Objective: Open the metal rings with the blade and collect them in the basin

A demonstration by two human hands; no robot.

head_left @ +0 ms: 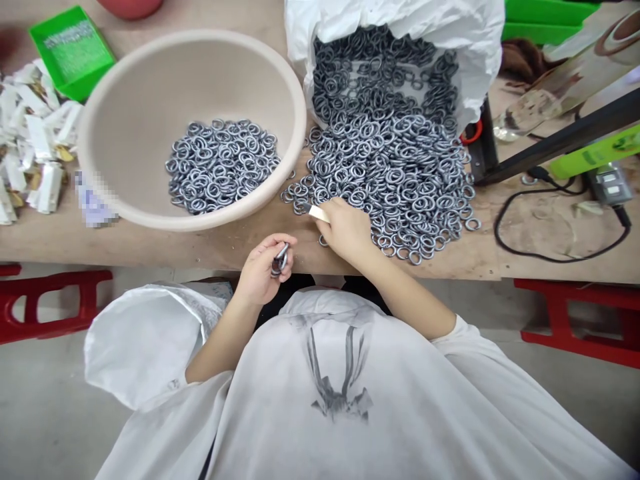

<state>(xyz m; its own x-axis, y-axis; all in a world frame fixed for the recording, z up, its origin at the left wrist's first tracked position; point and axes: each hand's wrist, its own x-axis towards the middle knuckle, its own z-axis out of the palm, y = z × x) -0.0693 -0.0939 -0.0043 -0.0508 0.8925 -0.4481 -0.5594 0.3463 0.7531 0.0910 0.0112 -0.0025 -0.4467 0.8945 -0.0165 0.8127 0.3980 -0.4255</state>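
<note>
Near the table's front edge, my left hand (260,272) is closed around a few grey rings (280,259), which show between thumb and fingers. My right hand (346,230) grips a small cream-coloured tool (319,213) with a dark tip; its exact kind cannot be made out. That hand rests at the near left side of a large heap of grey rings (390,160). The heap spills out of a white sack (400,13) lying on its side. To the left, a wide beige basin (125,107) holds more of the same rings.
A green tray (85,83) of small parts and a pile of white pieces (37,137) lie left of the basin. On the right are a dark metal bar (560,137) and a black cable (500,213). An open white bag (145,340) stands below the table, near red stools (565,317).
</note>
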